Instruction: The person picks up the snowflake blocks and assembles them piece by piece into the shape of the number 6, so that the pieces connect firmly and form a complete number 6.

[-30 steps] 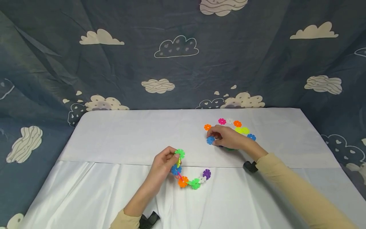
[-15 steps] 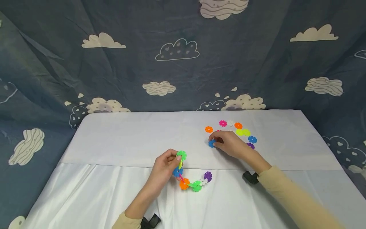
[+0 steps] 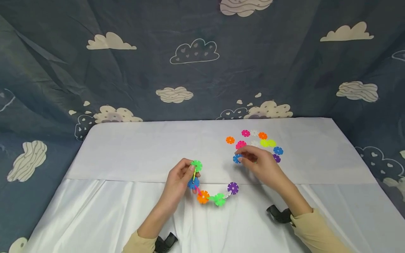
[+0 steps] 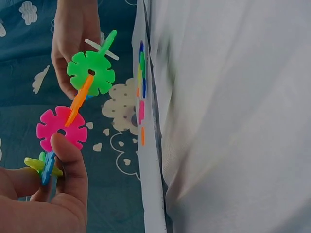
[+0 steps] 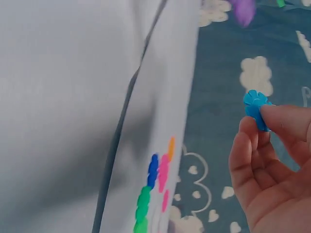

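My left hand (image 3: pixel 179 179) pinches one end of a chain of notched flower-shaped plastic discs. A green disc (image 3: pixel 197 166) stands at its fingertips. Below it, a blue disc (image 3: pixel 193 183) sits close to the fingers. From there the chain curves right through an orange disc (image 3: pixel 203 197) and another green one (image 3: pixel 219 199) to a purple disc (image 3: pixel 233 188) at the free end. In the left wrist view, a pink disc (image 4: pixel 60 128) shows just beyond the thumb. My right hand (image 3: pixel 264 167) pinches a loose blue disc (image 5: pixel 256 108) between thumb and fingers, apart from the chain.
Loose discs lie behind and around the right hand, among them an orange disc (image 3: pixel 230 140), a pink disc (image 3: pixel 241 144) and a yellow disc (image 3: pixel 271 143). A white cloth (image 3: pixel 126 151) covers the table. A dark cloud-print curtain (image 3: pixel 142 77) hangs behind.
My right hand has drawn back slightly toward me with the blue disc, uncovering the pink disc behind it. The chain's purple end has swung a little up and right.
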Tool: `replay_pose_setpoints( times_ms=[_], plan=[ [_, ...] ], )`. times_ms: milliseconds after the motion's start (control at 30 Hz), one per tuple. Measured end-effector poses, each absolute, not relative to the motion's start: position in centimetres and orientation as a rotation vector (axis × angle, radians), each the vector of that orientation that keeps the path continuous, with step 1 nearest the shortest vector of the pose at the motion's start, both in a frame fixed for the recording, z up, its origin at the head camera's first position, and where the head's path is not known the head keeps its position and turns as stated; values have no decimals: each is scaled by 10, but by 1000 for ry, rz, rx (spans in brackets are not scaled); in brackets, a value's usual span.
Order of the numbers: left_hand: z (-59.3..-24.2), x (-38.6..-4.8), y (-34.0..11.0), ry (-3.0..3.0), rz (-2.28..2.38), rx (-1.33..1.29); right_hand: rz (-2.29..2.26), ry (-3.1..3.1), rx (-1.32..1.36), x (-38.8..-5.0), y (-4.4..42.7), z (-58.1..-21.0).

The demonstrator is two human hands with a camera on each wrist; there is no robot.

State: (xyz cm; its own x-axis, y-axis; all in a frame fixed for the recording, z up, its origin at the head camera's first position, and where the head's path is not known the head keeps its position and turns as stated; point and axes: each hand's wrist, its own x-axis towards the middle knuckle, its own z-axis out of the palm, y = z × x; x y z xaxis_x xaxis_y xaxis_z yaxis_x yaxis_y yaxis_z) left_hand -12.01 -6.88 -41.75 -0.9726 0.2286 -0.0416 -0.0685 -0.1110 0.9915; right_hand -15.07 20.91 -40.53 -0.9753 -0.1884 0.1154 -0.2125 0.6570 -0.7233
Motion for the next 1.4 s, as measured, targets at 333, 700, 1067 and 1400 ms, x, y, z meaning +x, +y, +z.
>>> replay_pose_setpoints(
  times_ms=[333, 700, 1067, 1400],
  plan=[
    [-416, -118, -67, 1931, 2207, 164, 1492, -2674, 238, -107, 191, -386],
    [-411, -112, -65, 1967, 2198, 222, 1633, -2474, 274, -93, 178, -381],
    [-409, -104, -58, 1950, 2105, 277, 1763, -2414, 293, -91, 157, -395],
    [-409, -101, -54, 1915, 2102, 380, 1549, -2400, 476, -92, 148, -399]
  ],
)
